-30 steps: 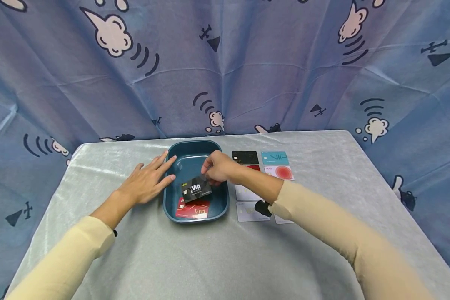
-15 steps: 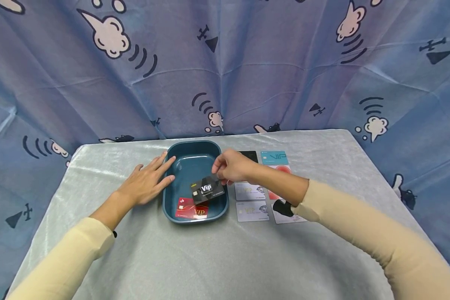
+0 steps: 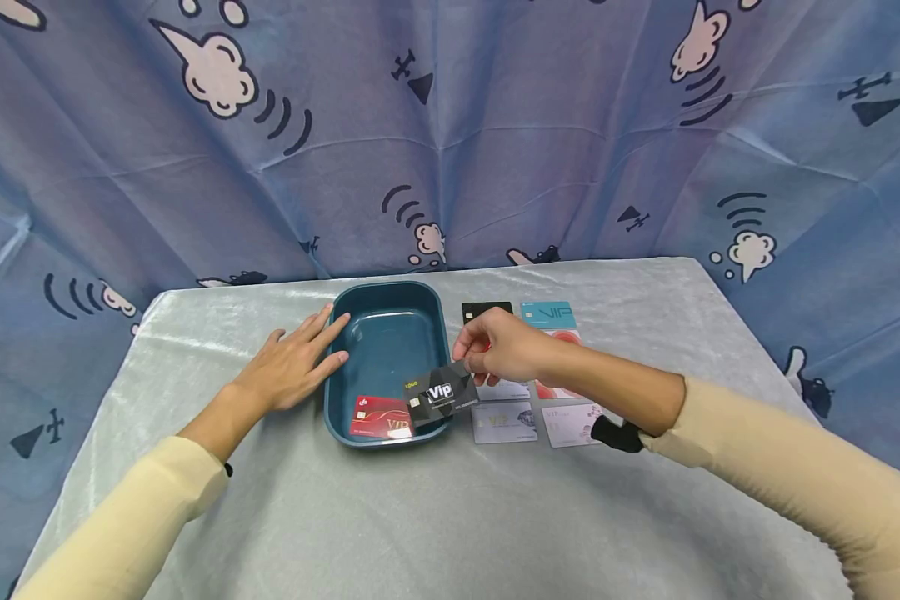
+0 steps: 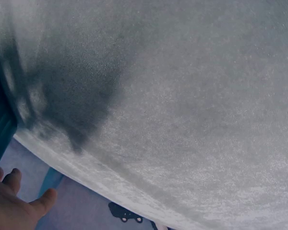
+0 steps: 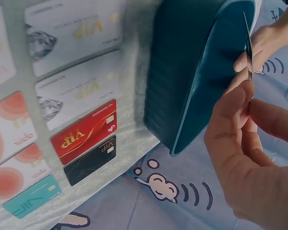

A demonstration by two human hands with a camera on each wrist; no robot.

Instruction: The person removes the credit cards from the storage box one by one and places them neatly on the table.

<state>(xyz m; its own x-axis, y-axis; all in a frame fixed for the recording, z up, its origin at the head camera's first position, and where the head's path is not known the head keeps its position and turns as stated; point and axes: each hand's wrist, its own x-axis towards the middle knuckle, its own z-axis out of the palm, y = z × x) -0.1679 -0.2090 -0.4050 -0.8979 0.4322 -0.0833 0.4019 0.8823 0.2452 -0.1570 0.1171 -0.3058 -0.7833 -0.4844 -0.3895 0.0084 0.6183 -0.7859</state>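
Note:
Between thumb and fingers, my right hand (image 3: 506, 346) pinches a black VIP card (image 3: 441, 393) by its right end, above the right rim of a dark teal tray (image 3: 332, 417). In the right wrist view the card (image 5: 248, 45) appears edge-on beyond the fingertips. A red VIP card (image 3: 381, 417) lies in the tray's near end, partly covered by the black card. My left hand (image 3: 288, 367) rests with spread, straight fingers at the tray's left rim; in the left wrist view only part of that hand (image 4: 14, 203) shows.
Right of the tray, cards lie in two columns: a black card (image 5: 93, 160), a red card (image 5: 86, 132), a teal card (image 3: 547, 314), white VIP cards (image 3: 504, 422), cards with red circles (image 5: 9, 179) and a pale floral card (image 3: 570, 425). A patterned blue curtain (image 3: 570, 125) hangs behind the table.
My right hand has moved to the right, carrying the black card from over the tray's middle to its right rim. More of the tray's floor shows. The left hand stays put.

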